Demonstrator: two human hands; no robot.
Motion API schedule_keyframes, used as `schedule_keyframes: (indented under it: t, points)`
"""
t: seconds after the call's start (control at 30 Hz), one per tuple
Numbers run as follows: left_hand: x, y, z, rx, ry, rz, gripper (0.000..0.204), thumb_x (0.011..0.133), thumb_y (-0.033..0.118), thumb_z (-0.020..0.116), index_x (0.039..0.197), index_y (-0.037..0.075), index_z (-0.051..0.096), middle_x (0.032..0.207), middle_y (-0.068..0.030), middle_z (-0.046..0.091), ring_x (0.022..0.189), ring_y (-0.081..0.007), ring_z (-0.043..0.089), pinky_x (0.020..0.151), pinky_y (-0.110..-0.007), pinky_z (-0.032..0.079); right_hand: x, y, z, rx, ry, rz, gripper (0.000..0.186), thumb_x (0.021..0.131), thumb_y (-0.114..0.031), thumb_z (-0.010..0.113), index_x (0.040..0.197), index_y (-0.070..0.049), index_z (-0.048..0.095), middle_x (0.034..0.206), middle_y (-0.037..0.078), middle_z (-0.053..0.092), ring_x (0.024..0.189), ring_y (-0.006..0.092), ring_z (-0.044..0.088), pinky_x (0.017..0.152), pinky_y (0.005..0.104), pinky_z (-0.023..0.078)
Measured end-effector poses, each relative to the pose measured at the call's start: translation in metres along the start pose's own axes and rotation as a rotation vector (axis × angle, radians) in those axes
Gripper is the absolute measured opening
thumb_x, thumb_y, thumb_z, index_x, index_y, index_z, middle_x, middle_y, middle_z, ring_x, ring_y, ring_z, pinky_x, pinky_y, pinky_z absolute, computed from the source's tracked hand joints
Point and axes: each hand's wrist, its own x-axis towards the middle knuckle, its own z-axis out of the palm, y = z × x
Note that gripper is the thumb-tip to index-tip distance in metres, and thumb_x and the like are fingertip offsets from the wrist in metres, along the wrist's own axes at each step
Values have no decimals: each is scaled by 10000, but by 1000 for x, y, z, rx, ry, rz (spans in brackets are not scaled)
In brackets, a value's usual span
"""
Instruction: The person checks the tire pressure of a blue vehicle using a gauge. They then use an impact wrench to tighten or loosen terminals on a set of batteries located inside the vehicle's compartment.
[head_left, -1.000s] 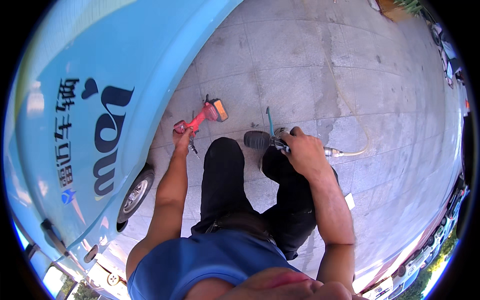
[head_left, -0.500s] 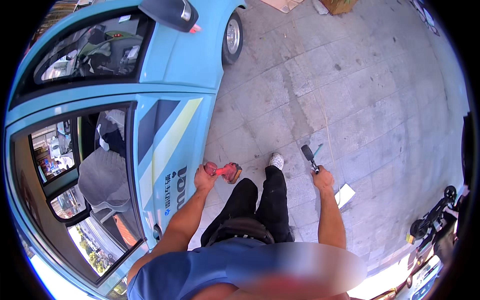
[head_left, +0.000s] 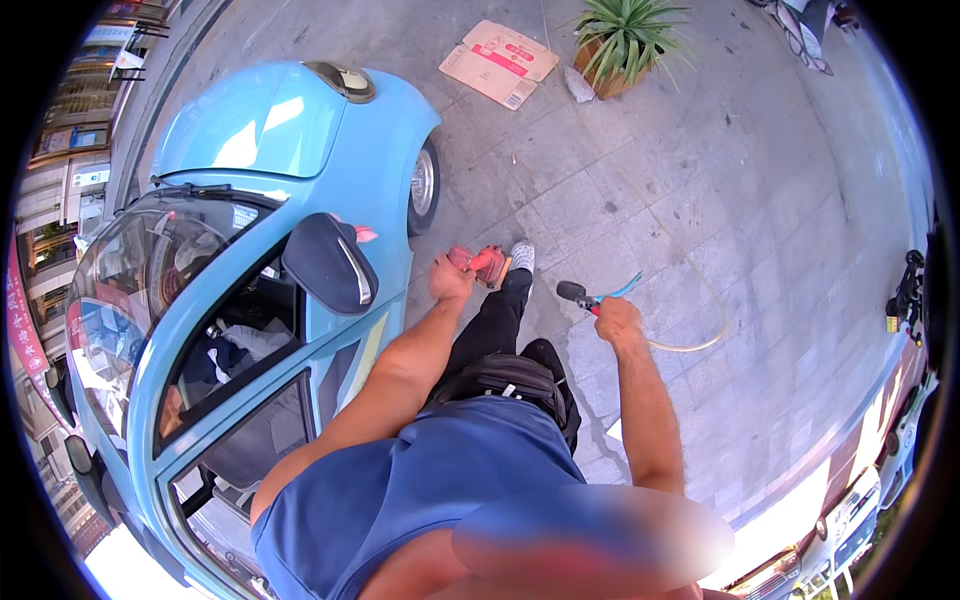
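Note:
My left hand point(head_left: 452, 281) is closed round one end of a red cordless power tool point(head_left: 488, 264), whose other end points to the right, over my leading foot. The exact kind of tool cannot be made out. My right hand point(head_left: 619, 322) grips a tool with a thick black head and a partly red handle point(head_left: 572, 292); it resembles a mallet. A slim, curved blue piece point(head_left: 625, 287) sticks out beside the same hand; my fingers hide its lower end. Both hands are held out in front of my waist, wide apart, over the pavement.
Along my left stands a light blue car point(head_left: 385, 110) with its wing mirror point(head_left: 332, 264) jutting out near my arm. A flattened cardboard box point(head_left: 499, 63) and a potted spiky plant point(head_left: 620, 50) are ahead. A pale hose point(head_left: 690, 347) curves across the paving right of my hand.
I have walked forward along the car, from its door to about the wing mirror. The power tool and the black-headed tool stay in my hands; the plant and cardboard show more fully.

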Motion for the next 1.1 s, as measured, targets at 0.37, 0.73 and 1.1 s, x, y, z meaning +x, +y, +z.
schedule_keyframes:
  t: [0.37, 0.73, 1.1]
  points:
    - [274, 257, -164, -165, 92, 159, 610, 682, 279, 855, 1125, 11, 533, 1097, -213, 634, 1048, -415, 629, 898, -502, 530, 205, -48, -313, 774, 198, -135, 228, 937, -193, 617, 1011, 12, 684, 793, 122, 671, 628, 243, 638, 575, 399, 511]
    - [550, 321, -311, -107, 194, 73, 617, 662, 284, 869, 1127, 18, 564, 1076, -199, 644, 1040, -410, 631, 894, -494, 526, 428, -203, -731, 1795, -98, -329, 76, 1012, -153, 553, 989, -81, 556, 664, -41, 440, 465, 79, 361, 420, 264, 301]
    - [883, 446, -412, 36, 99, 53, 641, 657, 295, 885, 1148, 30, 570, 1086, -190, 645, 1052, -389, 626, 900, -480, 525, 659, -206, -1073, 1853, 238, -148, 243, 1024, -161, 529, 1218, -32, 597, 708, -30, 456, 504, 78, 345, 447, 259, 294]
